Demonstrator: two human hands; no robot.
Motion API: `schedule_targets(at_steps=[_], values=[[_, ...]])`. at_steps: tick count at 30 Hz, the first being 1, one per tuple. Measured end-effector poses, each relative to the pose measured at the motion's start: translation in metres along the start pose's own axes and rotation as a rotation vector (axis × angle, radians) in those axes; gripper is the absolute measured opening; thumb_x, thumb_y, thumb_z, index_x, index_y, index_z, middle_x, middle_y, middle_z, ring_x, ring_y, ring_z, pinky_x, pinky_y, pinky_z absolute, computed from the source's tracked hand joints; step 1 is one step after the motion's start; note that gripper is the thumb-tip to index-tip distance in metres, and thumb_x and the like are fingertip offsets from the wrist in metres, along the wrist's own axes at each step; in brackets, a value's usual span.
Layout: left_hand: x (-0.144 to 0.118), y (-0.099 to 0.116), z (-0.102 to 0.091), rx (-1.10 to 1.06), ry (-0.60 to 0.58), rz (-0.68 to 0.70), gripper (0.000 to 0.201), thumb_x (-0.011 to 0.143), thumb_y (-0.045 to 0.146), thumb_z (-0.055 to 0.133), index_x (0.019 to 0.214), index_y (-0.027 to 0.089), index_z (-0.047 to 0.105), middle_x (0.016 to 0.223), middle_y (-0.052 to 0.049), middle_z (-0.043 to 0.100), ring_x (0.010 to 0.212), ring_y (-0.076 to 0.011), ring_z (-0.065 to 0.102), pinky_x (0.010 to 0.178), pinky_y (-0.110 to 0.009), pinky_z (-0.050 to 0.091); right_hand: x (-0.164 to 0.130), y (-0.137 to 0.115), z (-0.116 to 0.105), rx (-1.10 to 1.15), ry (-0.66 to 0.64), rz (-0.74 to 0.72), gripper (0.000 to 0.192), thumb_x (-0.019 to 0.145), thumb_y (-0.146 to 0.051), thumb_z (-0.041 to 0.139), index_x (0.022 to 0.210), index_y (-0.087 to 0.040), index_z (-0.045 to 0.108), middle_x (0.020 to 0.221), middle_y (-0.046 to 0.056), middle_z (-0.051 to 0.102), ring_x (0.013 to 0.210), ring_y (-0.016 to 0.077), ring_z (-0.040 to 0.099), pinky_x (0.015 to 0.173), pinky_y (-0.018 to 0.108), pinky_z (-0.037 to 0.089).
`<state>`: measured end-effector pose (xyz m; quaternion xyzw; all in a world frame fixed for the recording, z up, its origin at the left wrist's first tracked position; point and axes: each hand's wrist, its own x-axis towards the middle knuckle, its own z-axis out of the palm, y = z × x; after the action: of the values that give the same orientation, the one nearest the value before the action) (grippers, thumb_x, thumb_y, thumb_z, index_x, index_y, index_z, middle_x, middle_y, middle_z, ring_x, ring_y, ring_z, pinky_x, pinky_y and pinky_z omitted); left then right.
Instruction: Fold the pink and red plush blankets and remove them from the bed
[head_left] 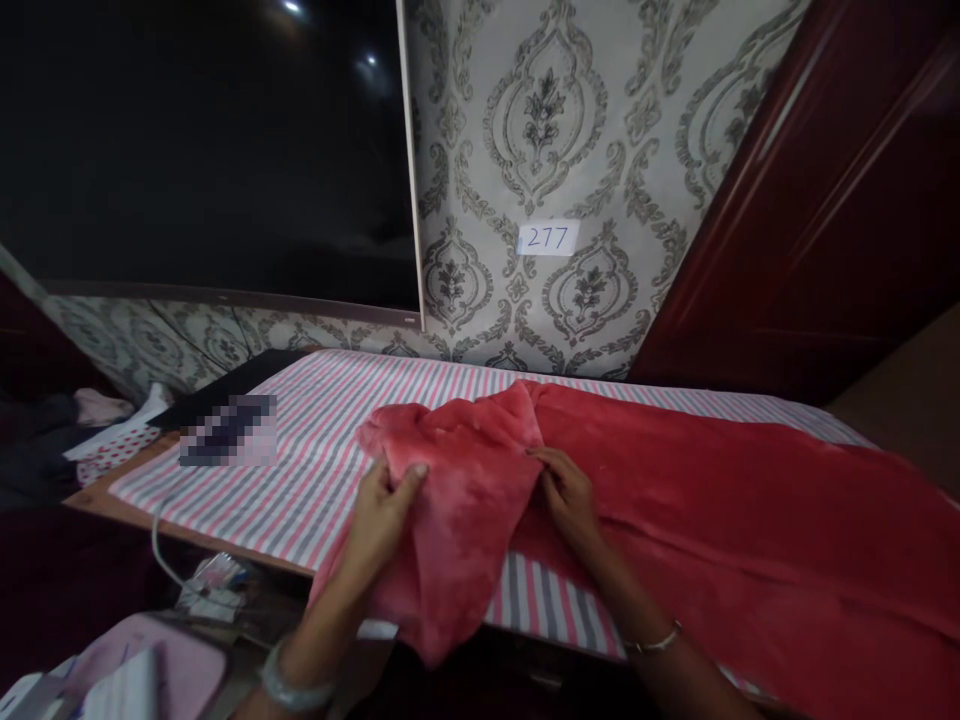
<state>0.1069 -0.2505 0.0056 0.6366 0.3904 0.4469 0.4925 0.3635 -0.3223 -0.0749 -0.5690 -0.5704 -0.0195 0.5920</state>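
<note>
A large red fleece cloth (697,500) lies spread over a table covered with a pink, grey and white striped sheet (315,440). One end of the cloth is bunched up and folded near the middle. My left hand (386,505) pinches the left edge of that bunched part, thumb on top. My right hand (570,495) grips a fold of the same cloth a little to the right. Part of the cloth hangs over the table's front edge between my arms.
A blurred dark object (229,430) sits on the sheet at the left, with a white cord (161,550) trailing down. A big dark screen (202,150) hangs on patterned wallpaper bearing a label "277" (549,238). Clothes pile at far left (105,430); a dark red door (825,200) at right.
</note>
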Motion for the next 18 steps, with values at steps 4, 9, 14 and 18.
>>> schedule_targets(at_steps=[4,9,14,18], values=[[0.036,0.072,-0.021,-0.015,0.12,0.27,0.037,0.075,0.054,0.076,0.08,0.02,0.062,0.069,0.002,0.062,0.059,-0.0141,0.057,0.053,-0.024,0.048,0.035,-0.023,-0.003,-0.061,-0.062,-0.132,0.023,0.096,-0.026,0.05,0.104,-0.027,0.071,0.105,0.008,0.075,0.098,0.0255,0.069,0.09,0.044,0.055],[0.062,0.138,-0.028,-0.052,0.118,0.471,0.033,0.073,0.047,0.082,0.08,0.019,0.067,0.074,0.001,0.063,0.067,-0.015,0.059,0.059,-0.024,0.047,0.09,-0.071,-0.006,-0.146,-0.039,-0.305,0.023,0.096,-0.031,0.053,0.11,-0.024,0.07,0.112,0.009,0.074,0.108,0.0286,0.062,0.099,0.049,0.048],[0.062,0.138,-0.013,-0.154,-0.168,0.391,0.031,0.077,0.044,0.08,0.091,0.018,0.07,0.084,-0.001,0.07,0.074,-0.0172,0.064,0.068,-0.026,0.051,0.107,-0.104,0.017,0.001,-0.221,-0.342,0.058,0.09,-0.049,0.064,0.14,-0.022,0.054,0.137,0.012,0.062,0.123,0.0308,0.057,0.103,0.046,0.045],[0.067,0.116,-0.011,-0.262,-0.374,0.257,0.034,0.078,0.041,0.08,0.099,0.018,0.069,0.092,-0.004,0.072,0.081,-0.0189,0.068,0.075,-0.027,0.053,0.106,-0.098,0.035,0.04,-0.237,-0.177,0.024,0.092,-0.042,0.055,0.088,-0.021,0.067,0.082,0.005,0.069,0.076,0.023,0.061,0.072,0.034,0.047]])
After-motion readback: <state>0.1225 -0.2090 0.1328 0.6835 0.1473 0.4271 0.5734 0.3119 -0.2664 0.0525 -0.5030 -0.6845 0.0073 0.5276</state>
